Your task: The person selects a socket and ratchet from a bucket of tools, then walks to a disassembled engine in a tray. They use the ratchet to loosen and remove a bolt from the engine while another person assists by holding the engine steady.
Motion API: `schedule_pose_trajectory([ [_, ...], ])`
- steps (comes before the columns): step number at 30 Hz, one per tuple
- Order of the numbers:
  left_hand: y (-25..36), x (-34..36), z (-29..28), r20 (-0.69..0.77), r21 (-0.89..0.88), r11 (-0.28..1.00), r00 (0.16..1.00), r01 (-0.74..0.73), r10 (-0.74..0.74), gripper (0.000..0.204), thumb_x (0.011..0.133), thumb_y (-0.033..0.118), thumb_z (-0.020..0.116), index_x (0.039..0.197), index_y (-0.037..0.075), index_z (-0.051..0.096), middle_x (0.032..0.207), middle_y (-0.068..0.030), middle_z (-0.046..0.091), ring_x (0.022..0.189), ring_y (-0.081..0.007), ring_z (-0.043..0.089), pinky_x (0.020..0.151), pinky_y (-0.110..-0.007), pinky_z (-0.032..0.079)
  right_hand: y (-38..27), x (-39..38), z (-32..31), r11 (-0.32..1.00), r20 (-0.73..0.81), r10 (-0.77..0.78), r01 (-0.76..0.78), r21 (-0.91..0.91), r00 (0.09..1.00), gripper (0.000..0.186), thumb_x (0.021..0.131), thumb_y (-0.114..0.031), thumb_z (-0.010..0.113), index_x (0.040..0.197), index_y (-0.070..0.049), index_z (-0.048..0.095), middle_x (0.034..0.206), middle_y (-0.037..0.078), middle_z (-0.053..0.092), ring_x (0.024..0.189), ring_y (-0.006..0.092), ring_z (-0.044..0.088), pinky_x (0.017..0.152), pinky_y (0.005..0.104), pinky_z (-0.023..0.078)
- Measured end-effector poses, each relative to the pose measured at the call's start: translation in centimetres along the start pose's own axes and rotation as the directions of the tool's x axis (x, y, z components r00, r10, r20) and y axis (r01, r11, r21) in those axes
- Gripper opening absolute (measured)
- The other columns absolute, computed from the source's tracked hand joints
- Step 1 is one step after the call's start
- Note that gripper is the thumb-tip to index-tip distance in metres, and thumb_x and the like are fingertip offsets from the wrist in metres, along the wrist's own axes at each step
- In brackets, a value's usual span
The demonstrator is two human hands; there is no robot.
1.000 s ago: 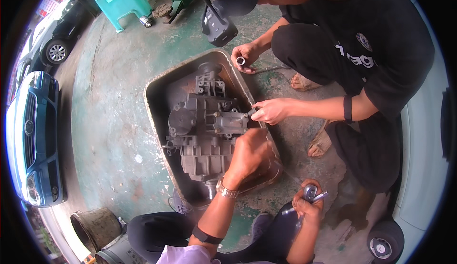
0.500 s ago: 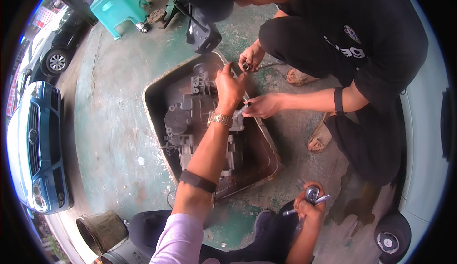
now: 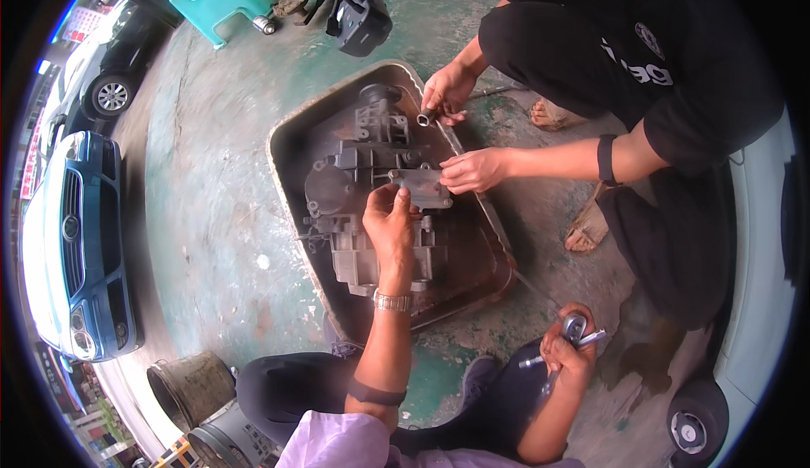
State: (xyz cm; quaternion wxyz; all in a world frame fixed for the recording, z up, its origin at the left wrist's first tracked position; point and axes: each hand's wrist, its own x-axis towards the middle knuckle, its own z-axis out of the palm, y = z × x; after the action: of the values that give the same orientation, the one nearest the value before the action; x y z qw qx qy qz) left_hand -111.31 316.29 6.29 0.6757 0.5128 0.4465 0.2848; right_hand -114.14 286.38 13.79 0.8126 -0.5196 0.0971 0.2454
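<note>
A grey metal gearbox (image 3: 346, 185) lies in a large rusty tray (image 3: 503, 240). My left hand (image 3: 391, 228), with a metal watch at the wrist, reaches over it. Its thumb and fingers are drawn together at the edge of a small grey cover (image 3: 422, 186); what they pinch, if anything, I cannot make out. Low at the right, my right hand (image 3: 567, 352) is closed round a ratchet wrench (image 3: 575, 326) with a shiny rod across it. Opposite me, a co-worker's one hand (image 3: 474, 170) touches the cover, and the other holds a dark ring-shaped socket (image 3: 424, 119).
The co-worker crouches at the tray's right, bare feet (image 3: 586, 225) close by. A turquoise stool (image 3: 221, 0) and a black device (image 3: 361, 25) stand beyond the tray. Buckets (image 3: 190, 390) are at the lower left, a blue car (image 3: 80, 249) at the left, a wheel (image 3: 696, 424) at the lower right.
My left hand has come back from beside the co-worker's socket to the cover on the gearbox, its fingers now bent together. The co-worker's nearer hand now touches the cover's right side.
</note>
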Motion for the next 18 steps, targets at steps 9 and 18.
schedule_pose_trajectory([
  [9,0.7,6.6,5.6,0.209,0.442,0.809,0.921,-0.388,0.328,0.063,0.076,0.014,0.078,0.128,-0.007,0.051,0.098,-0.0180,0.065,0.081,-0.0285,0.067,0.075,-0.037,0.052,0.1,0.0,0.0,1.000,-0.017,-0.017,0.017,0.013,1.000,0.046,0.070,0.003,0.065,0.112,0.001,0.047,0.065,0.012,0.059,0.041,0.0083,0.042,0.040,0.0208,0.036],
  [18,-0.2,5.7,4.6,0.343,-0.161,0.958,0.896,-0.238,0.280,0.025,0.094,0.015,0.059,0.110,-0.005,0.061,0.090,-0.0135,0.067,0.070,-0.0221,0.065,0.067,-0.033,0.054,0.5,0.6,-0.1,1.000,-0.048,-0.002,0.002,0.008,0.999,0.048,0.068,0.004,0.065,0.112,0.001,0.047,0.063,0.010,0.057,0.040,0.0080,0.041,0.039,0.0206,0.034],
])
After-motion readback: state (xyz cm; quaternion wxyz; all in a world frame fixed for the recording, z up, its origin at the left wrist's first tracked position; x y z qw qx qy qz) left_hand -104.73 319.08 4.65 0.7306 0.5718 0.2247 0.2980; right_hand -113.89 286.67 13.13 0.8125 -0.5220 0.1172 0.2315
